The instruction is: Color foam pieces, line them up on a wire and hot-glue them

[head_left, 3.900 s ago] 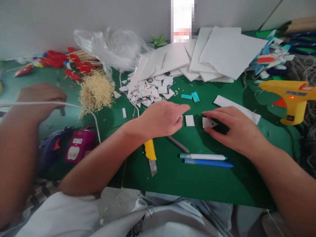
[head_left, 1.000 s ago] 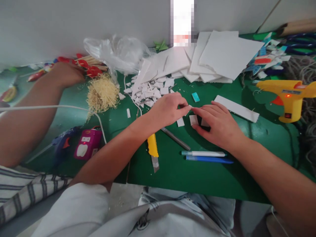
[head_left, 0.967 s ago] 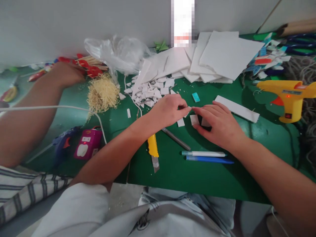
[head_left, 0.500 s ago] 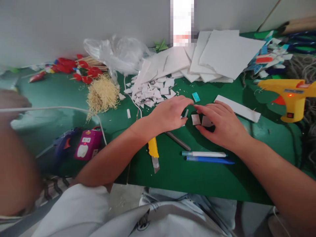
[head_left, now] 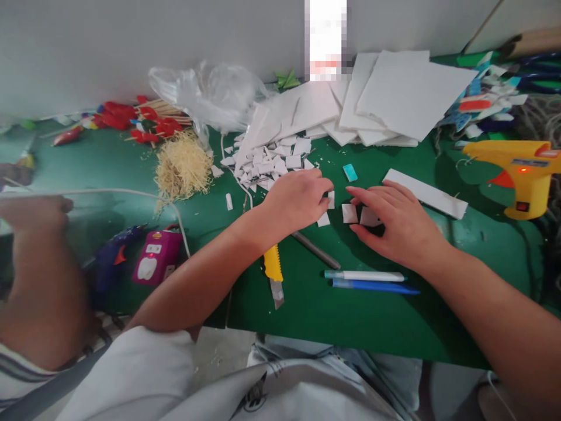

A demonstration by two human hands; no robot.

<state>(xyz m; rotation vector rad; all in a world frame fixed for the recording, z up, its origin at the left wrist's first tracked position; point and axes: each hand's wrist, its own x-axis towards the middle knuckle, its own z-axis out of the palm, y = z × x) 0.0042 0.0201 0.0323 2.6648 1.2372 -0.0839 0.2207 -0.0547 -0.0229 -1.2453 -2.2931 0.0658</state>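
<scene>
Two white pieces (head_left: 349, 214) lie within parted grip of right hand (head_left: 405, 225); left hand (head_left: 294, 202) grip unclear.

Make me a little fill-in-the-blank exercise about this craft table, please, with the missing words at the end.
1. The glue gun to the right of the person's right hand is mostly coloured ____.
2. Beside the white pen lies a second pen, coloured ____.
3. The knife has its metal ____ sticking out.
4. The pile of scraps just past the left hand is coloured ____.

Missing words: yellow; blue; blade; white.
</scene>
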